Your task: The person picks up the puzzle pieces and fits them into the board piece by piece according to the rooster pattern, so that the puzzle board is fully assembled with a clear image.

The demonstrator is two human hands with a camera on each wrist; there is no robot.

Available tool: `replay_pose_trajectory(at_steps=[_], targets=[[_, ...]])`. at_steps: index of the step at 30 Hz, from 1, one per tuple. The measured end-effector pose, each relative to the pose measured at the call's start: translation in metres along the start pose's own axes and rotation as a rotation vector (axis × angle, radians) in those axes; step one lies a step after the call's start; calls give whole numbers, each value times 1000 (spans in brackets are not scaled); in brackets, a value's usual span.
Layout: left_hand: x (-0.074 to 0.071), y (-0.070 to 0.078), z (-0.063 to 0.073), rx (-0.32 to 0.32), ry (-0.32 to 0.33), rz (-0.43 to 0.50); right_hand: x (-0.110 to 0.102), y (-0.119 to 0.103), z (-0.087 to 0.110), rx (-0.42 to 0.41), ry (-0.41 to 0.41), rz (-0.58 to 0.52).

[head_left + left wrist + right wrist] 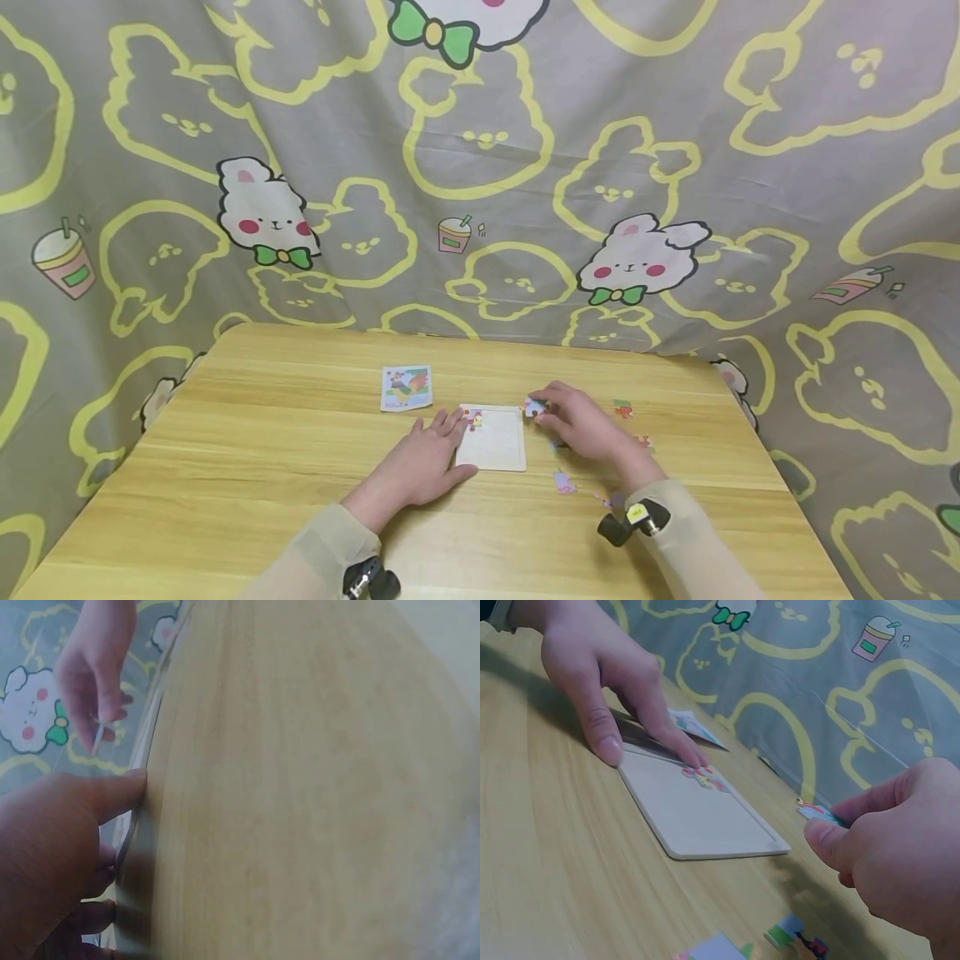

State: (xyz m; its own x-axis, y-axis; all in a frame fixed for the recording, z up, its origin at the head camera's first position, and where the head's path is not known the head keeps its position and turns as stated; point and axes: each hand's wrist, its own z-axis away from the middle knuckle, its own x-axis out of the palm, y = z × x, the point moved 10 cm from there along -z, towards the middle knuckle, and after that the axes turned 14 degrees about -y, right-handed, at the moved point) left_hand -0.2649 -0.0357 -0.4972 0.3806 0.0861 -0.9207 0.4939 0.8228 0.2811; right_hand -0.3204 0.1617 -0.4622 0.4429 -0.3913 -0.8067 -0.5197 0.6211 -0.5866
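Observation:
A small white puzzle tray (493, 450) lies on the table, with one colourful puzzle piece (474, 419) in its far left corner. My left hand (423, 462) rests along the tray's left side. Its fingers reach the far left corner by that piece, and the thumb touches the near left corner. Just off the tray's far right corner, my right hand (587, 422) pinches another puzzle piece (820, 814) between thumb and fingers. In the right wrist view this piece is raised over the table, partly hidden by the fingertips.
A picture card (407, 388) of a rooster lies beyond the tray to the left. Several loose pieces are scattered right of the tray, among them a purple piece (564, 482) and a red-and-green piece (622, 409). A patterned curtain (517, 200) hangs behind the wooden table (262, 467).

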Motion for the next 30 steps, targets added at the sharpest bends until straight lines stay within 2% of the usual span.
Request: replay_pose_trajectory(at_steps=[8,16,25,30], targets=[[0,-1,0,-4,-2,-4,9,-10,-12,2,-18,-9],[0,-1,-1,-2,-7,-18,19,-19,-26,-37,-9,11],[1,-2,-2,-7,-12,-15,29,-27,-36,-69,-5,59],[0,-1,-2,-5,-7,-15,35,-28,-42,-52,-8,89]])
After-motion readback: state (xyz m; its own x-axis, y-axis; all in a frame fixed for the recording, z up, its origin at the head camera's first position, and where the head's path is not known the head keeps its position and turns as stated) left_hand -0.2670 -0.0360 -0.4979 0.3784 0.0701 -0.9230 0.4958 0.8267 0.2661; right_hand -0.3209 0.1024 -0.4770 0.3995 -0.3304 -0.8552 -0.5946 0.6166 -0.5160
